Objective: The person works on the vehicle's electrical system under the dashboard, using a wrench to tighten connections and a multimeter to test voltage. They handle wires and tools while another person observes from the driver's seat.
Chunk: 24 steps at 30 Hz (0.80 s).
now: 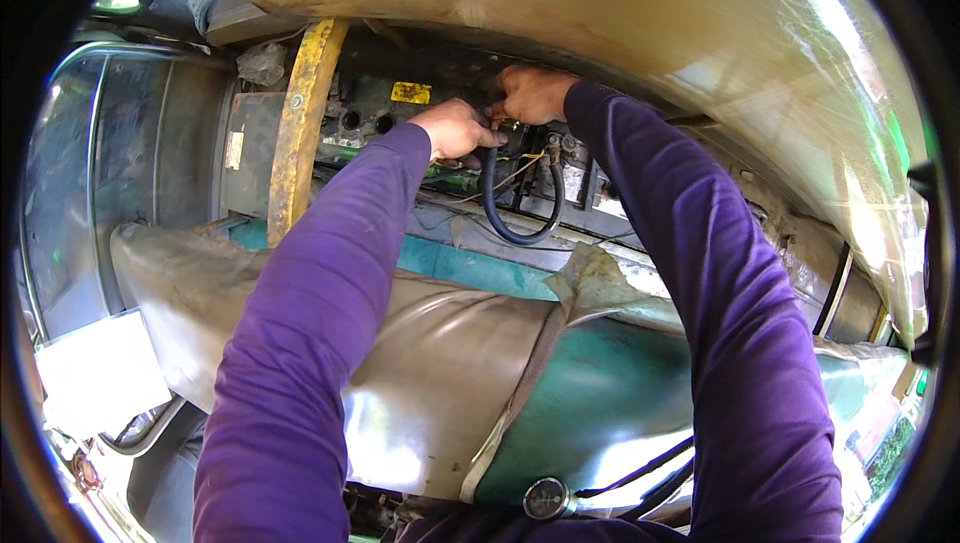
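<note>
Both my hands are close together in a dark, grimy machinery compartment under a raised panel. My left hand [455,131] has its thumb and fingers closed at the upper end of a looped black hose [520,240]. Just right of it and a little farther in, my right hand [533,93] is bent with its fingers pinched around something small that they cover. A brass-coloured bit shows below those fingers. The hose hangs in a U and its other end rises to a metal fitting [557,148]. Thin yellowish wires [520,171] pass through the loop.
A worn yellow bar [303,123] stands left of my hands. The tan raised panel [600,3] hangs close overhead. Brown and green padded covers [610,383] lie across the near side. A round gauge [548,498] with dark hoses rests at the lower edge.
</note>
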Available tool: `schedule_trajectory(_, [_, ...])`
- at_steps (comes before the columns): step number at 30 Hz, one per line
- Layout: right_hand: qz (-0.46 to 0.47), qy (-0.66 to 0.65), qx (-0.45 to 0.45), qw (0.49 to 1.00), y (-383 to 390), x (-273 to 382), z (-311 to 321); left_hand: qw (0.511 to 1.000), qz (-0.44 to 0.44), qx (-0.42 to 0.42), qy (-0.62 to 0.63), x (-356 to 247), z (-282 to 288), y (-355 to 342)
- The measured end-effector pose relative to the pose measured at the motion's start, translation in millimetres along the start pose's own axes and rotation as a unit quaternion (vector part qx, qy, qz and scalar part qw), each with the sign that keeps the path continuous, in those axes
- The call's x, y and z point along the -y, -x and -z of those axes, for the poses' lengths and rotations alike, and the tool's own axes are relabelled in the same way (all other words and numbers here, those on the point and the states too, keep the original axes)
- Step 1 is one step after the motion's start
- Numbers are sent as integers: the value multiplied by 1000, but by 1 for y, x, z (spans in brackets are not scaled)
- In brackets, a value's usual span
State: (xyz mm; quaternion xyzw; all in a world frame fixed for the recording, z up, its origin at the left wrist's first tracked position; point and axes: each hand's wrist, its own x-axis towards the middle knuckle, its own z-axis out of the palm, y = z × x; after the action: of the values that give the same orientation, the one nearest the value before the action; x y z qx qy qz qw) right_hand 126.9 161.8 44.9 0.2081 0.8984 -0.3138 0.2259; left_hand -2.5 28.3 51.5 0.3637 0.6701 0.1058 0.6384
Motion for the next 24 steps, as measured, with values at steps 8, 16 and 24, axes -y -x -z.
schedule_trajectory(8, [-41, 15, -10, 999, 87, 43, -40, 992, 108, -29, 58, -3, -2, 7])
schedule_trajectory(16, [-30, -28, 44, 998, 91, 76, -100, 988, 96, -79, 97, 9, -6, -6])
schedule_trajectory(24, [27, -54, -22, 998, 91, 75, -105, 945, -54, -145, -288, 13, -7, -4])
